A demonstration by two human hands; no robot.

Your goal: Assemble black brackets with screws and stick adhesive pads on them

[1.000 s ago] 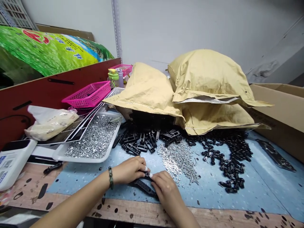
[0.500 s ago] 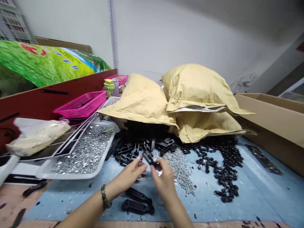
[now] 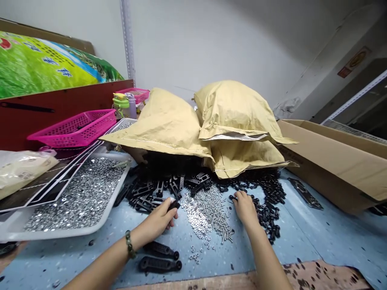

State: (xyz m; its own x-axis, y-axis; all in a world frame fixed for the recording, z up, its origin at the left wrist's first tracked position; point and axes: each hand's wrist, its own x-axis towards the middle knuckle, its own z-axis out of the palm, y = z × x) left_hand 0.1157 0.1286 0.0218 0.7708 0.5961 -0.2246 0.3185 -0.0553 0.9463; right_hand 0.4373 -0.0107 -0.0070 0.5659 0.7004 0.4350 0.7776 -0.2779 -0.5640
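Pinching a small black plastic part (image 3: 174, 205) at its fingertips, the left hand (image 3: 154, 221) sits just left of the loose steel screw pile (image 3: 208, 213), a beaded bracelet (image 3: 130, 244) on its wrist. The right hand (image 3: 245, 207) is right of that pile, fingers (image 3: 238, 196) curled narrow at the edge of the heap of black parts (image 3: 269, 205); cannot tell if it holds one. Two black bars (image 3: 159, 264) lie in front of the pile, a tray of steel nuts (image 3: 114, 197) left of it, kraft mailers (image 3: 165, 121) behind it. Risk: a careless sweep of the right hand could drag screws into the black parts and mix them. Versus the earlier frame, the hands are well apart, no longer together over one part.
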